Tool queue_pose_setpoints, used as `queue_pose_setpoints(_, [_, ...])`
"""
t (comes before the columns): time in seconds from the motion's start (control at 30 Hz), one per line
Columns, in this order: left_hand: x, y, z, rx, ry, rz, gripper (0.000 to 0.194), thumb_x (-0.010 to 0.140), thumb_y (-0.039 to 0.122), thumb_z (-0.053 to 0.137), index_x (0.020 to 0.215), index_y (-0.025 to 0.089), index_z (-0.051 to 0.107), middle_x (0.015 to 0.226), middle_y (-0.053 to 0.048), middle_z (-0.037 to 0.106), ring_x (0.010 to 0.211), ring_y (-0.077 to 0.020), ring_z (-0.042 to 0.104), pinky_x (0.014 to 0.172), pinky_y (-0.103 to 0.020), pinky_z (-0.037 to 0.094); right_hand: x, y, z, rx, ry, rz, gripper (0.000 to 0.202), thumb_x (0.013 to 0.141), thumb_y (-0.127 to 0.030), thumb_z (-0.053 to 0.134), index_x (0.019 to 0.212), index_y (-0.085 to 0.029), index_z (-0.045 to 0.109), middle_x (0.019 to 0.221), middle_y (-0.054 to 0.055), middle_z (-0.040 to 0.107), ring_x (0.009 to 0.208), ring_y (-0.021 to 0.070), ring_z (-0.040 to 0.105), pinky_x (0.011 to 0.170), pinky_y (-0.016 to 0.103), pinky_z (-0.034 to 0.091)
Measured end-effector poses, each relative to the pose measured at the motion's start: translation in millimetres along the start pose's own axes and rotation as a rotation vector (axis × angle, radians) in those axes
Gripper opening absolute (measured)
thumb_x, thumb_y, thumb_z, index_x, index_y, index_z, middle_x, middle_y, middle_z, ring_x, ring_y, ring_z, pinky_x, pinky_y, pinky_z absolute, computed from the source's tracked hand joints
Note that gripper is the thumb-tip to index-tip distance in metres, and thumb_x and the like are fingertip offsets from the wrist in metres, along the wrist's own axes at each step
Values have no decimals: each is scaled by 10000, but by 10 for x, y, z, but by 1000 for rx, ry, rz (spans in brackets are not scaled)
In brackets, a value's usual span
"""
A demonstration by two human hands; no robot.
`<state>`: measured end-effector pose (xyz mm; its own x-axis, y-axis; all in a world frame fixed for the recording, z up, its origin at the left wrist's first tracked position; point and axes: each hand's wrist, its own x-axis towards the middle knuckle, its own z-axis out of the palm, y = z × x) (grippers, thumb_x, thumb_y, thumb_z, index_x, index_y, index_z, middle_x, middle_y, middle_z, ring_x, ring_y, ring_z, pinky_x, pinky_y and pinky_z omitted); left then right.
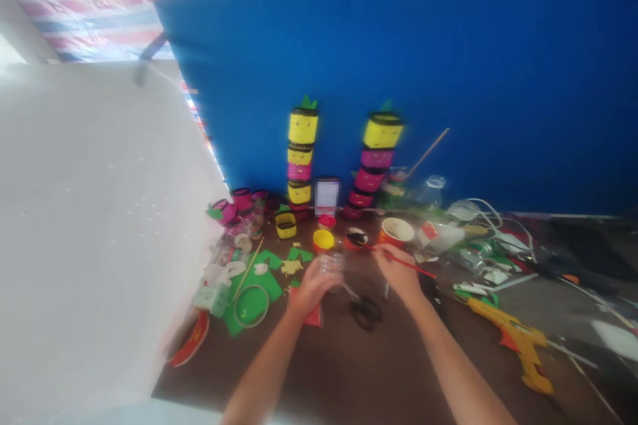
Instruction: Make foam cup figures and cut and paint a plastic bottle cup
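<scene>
My left hand [316,285] is closed around a clear plastic bottle piece [331,263] with a ridged wall. My right hand [396,269] grips a thin red-handled paintbrush [419,269]. Its front end points at a small cup of black paint [357,238], though blur hides whether the bristles touch the paint. Left of that cup stands a yellow cup [323,240], with a small red one [327,221] behind it. A white tub [397,230] with a red outside is just beyond my right hand. Black-handled scissors [365,312] lie on the table between my forearms.
Two stacks of yellow and magenta containers, a left stack [300,156] and a right stack [371,169], stand before the blue board [423,46]. A yellow glue gun [523,342] lies at right. Green sheets [275,283] and a tape roll [266,309] are at left. Plastic bottles clutter the back right.
</scene>
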<state>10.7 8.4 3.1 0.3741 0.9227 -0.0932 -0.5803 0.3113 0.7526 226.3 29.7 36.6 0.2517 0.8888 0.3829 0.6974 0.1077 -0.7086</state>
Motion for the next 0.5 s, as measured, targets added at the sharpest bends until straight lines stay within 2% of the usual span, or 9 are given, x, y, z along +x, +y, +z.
queue_pose_setpoints(0.13, [-6,6,19,-23,-2,1,514,572,311,743,1036,176,569,970,-83,627,870,-213,604,852,-398,454,12,-36,-15,65,22,29,166,696,-341,549,697,-225,668,663,36,702,645,220,636,654,339,476])
queue_pose_setpoints(0.27, [-29,21,40,-99,-12,17,468,615,260,731,1046,156,578,958,-87,631,851,-191,608,822,-354,460,-53,-97,-111,185,85,76,168,695,-355,576,703,-212,664,644,37,699,660,224,651,677,354,497])
queue_pose_setpoints(0.4, [-55,51,66,-156,-46,42,444,654,248,715,1067,146,590,955,-88,634,848,-177,606,789,-316,468,-278,-167,-276,355,172,133,243,759,-398,551,825,-193,664,727,61,715,681,213,673,683,358,529])
queue_pose_setpoints(0.5, [-62,52,65,-154,-39,43,436,662,252,714,1067,143,596,981,-96,632,867,-186,608,790,-317,469,-487,-240,-386,636,167,207,214,710,-374,633,808,-192,683,691,50,703,646,197,670,657,342,537])
